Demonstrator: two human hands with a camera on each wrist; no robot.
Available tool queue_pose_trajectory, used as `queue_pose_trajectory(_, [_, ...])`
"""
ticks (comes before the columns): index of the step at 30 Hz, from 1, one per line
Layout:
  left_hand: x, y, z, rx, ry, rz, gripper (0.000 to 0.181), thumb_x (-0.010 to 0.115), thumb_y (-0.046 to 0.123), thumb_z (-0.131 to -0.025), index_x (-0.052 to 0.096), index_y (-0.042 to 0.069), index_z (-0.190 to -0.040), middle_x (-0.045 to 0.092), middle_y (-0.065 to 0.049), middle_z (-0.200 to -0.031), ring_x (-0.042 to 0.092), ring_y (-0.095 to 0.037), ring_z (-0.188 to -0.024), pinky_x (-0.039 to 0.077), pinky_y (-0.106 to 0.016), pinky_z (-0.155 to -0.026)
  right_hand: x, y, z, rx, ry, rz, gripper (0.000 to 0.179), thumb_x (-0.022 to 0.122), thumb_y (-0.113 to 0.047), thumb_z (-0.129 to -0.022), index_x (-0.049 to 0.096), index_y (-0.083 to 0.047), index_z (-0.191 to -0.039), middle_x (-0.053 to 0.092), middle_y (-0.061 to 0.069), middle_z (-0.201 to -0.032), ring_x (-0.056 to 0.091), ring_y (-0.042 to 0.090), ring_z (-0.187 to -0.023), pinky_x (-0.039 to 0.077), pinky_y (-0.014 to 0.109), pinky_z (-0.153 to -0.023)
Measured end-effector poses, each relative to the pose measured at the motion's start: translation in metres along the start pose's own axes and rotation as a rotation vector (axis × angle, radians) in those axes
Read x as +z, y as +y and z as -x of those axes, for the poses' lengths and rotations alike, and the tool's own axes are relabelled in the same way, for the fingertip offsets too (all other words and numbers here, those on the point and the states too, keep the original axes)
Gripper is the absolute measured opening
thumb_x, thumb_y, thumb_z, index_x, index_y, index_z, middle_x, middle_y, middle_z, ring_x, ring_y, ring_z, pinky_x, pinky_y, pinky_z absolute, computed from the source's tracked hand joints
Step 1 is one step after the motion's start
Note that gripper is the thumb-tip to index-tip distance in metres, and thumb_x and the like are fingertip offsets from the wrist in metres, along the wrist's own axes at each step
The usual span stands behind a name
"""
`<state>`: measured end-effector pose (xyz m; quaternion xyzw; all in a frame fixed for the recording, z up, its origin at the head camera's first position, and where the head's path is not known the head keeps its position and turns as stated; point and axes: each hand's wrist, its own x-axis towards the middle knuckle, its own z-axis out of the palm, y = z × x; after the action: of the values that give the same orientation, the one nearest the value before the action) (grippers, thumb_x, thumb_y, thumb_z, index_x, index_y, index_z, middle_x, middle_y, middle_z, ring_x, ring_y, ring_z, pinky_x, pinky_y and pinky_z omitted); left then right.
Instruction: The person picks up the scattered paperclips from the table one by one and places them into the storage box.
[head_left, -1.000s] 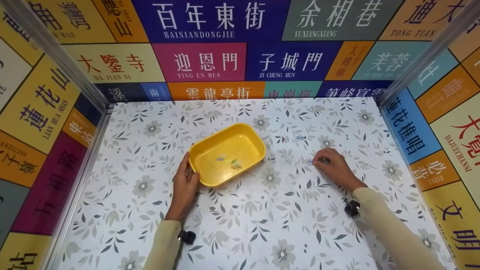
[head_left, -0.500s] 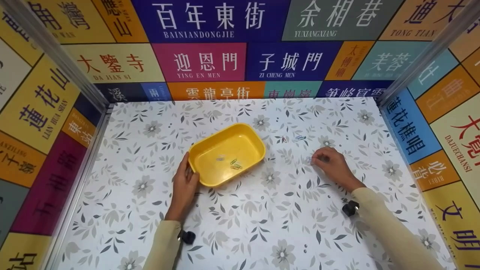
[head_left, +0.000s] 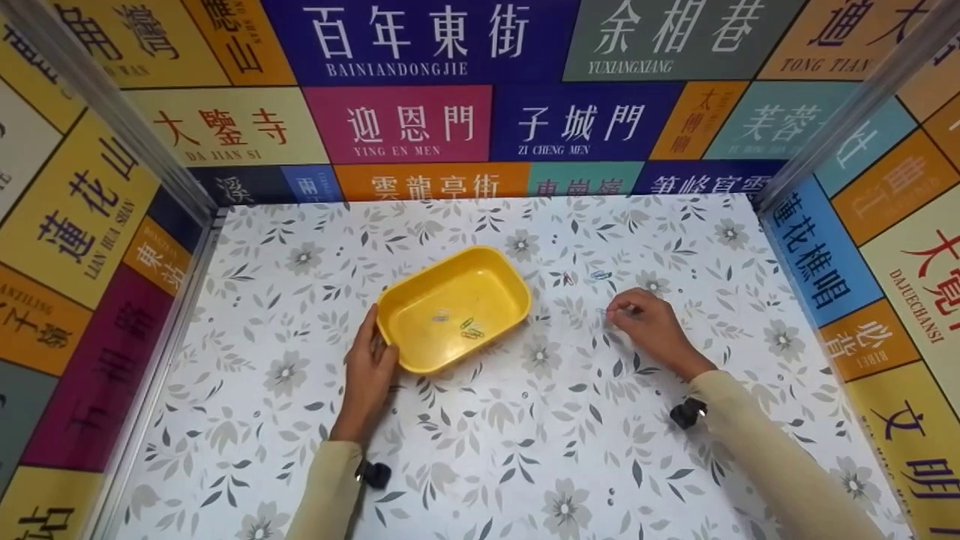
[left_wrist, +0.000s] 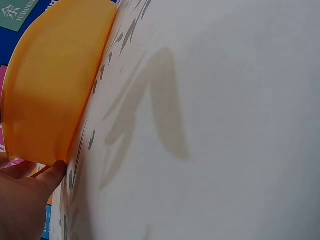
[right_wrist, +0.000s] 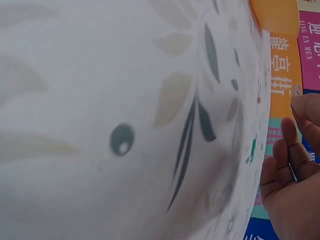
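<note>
My left hand [head_left: 369, 364] grips the left end of a yellow plastic tray [head_left: 514, 289], thumb near its front corner. In the left wrist view the thumb touches the lower edge of the tray [left_wrist: 55, 90]. Several paper clips [head_left: 471, 330] lie inside, some green and yellow, others pale. My right hand [head_left: 649, 326] pinches a small pale bluish paper clip [head_left: 601, 311] between thumb and forefinger, right of the tray. In the right wrist view this paper clip [right_wrist: 297, 90] sticks out from the fingertips, while the other fingers are loosely bent.
A red paper clip [head_left: 568, 279] and blue paper clips [head_left: 601, 275] lie on the table, beyond the right hand. The white tabletop [head_left: 480, 450] has a grey flower and leaf print. Colourful panels [head_left: 397, 124] with lettering wall in the back and both sides.
My right hand has lifted the paper clip and moved slightly left and away from me, towards the tray. My left hand and the tray have stayed where they were.
</note>
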<state>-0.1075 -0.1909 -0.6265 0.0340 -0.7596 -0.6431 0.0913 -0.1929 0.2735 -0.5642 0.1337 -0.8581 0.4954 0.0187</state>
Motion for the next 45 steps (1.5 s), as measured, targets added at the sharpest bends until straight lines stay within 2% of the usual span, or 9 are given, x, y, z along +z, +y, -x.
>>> queue_pose_trajectory(3, [0.000,0.001,0.000,-0.002,0.001,-0.001,0.077,0.056,-0.001,-0.105,0.026,0.006,-0.175,0.033,-0.007,-0.179,0.037,-0.024,-0.163,0.036,-0.027,-0.128,0.004,-0.006,-0.002,-0.002,-0.009,0.006,0.006,0.073,0.008,-0.098,0.076,0.007,-0.103,0.072,0.025,-0.109,0.061,0.028,-0.099,0.047,0.027,-0.089])
queue_pose_trajectory(7, [0.001,0.002,0.000,-0.011,0.006,-0.010,0.078,0.056,-0.001,-0.104,0.026,0.007,-0.175,0.033,-0.006,-0.179,0.037,-0.023,-0.162,0.036,-0.030,-0.129,0.009,-0.019,-0.004,-0.004,-0.038,-0.032,0.006,0.074,0.006,-0.099,0.075,0.008,-0.105,0.072,0.026,-0.109,0.060,0.041,-0.105,0.048,0.047,-0.095])
queue_pose_trajectory(11, [0.001,0.002,0.000,-0.018,0.007,-0.025,0.078,0.056,0.000,-0.104,0.026,0.007,-0.175,0.032,-0.006,-0.179,0.037,-0.023,-0.162,0.036,-0.030,-0.129,0.015,-0.030,-0.008,-0.028,-0.067,-0.042,0.008,0.076,-0.001,-0.101,0.076,0.006,-0.105,0.073,0.026,-0.108,0.061,0.045,-0.108,0.047,0.058,-0.096])
queue_pose_trajectory(15, [0.001,0.002,0.000,0.007,0.007,-0.021,0.077,0.055,-0.003,-0.104,0.025,0.005,-0.175,0.032,-0.010,-0.179,0.037,-0.027,-0.163,0.036,-0.032,-0.129,0.026,-0.026,-0.014,-0.071,-0.075,-0.056,0.006,0.076,0.002,-0.100,0.076,0.007,-0.103,0.073,0.026,-0.107,0.061,0.045,-0.109,0.047,0.062,-0.096])
queue_pose_trajectory(19, [0.000,0.000,-0.001,0.015,0.008,-0.017,0.077,0.054,-0.003,-0.104,0.025,0.004,-0.175,0.032,-0.011,-0.179,0.037,-0.029,-0.162,0.037,-0.033,-0.129,0.040,-0.014,-0.023,-0.081,-0.069,-0.047,0.001,0.077,0.004,-0.098,0.076,0.005,-0.099,0.075,0.023,-0.105,0.062,0.042,-0.108,0.047,0.058,-0.094])
queue_pose_trajectory(23, [0.001,0.000,-0.001,-0.004,0.005,-0.010,0.077,0.055,-0.002,-0.104,0.026,0.004,-0.175,0.031,-0.011,-0.179,0.036,-0.029,-0.163,0.035,-0.032,-0.130,0.051,-0.012,-0.030,-0.088,-0.068,-0.026,0.006,0.081,0.003,-0.096,0.079,-0.002,-0.096,0.076,0.016,-0.101,0.065,0.038,-0.105,0.050,0.052,-0.092])
queue_pose_trajectory(32, [0.002,0.002,0.000,-0.025,0.001,-0.008,0.077,0.054,-0.001,-0.105,0.025,0.007,-0.176,0.030,-0.007,-0.180,0.036,-0.025,-0.163,0.036,-0.030,-0.129,0.066,-0.031,-0.039,-0.129,-0.107,-0.039,0.005,0.081,-0.002,-0.098,0.081,-0.007,-0.097,0.076,0.008,-0.102,0.066,0.030,-0.105,0.054,0.053,-0.093])
queue_pose_trajectory(38, [0.001,0.002,0.000,-0.017,0.006,-0.006,0.079,0.054,-0.003,-0.104,0.024,0.007,-0.176,0.031,-0.006,-0.179,0.038,-0.024,-0.162,0.037,-0.027,-0.128,0.081,-0.042,-0.045,-0.145,-0.153,-0.020,0.006,0.082,-0.006,-0.099,0.081,-0.012,-0.098,0.077,0.002,-0.103,0.066,0.031,-0.105,0.054,0.052,-0.094])
queue_pose_trajectory(45, [0.001,0.001,0.000,0.005,0.009,-0.002,0.077,0.055,-0.004,-0.104,0.026,0.004,-0.175,0.032,-0.011,-0.179,0.038,-0.029,-0.162,0.038,-0.030,-0.128,0.094,-0.048,-0.053,-0.187,-0.209,-0.037,0.007,0.081,-0.003,-0.098,0.081,-0.010,-0.096,0.077,0.005,-0.102,0.065,0.030,-0.103,0.051,0.049,-0.094])
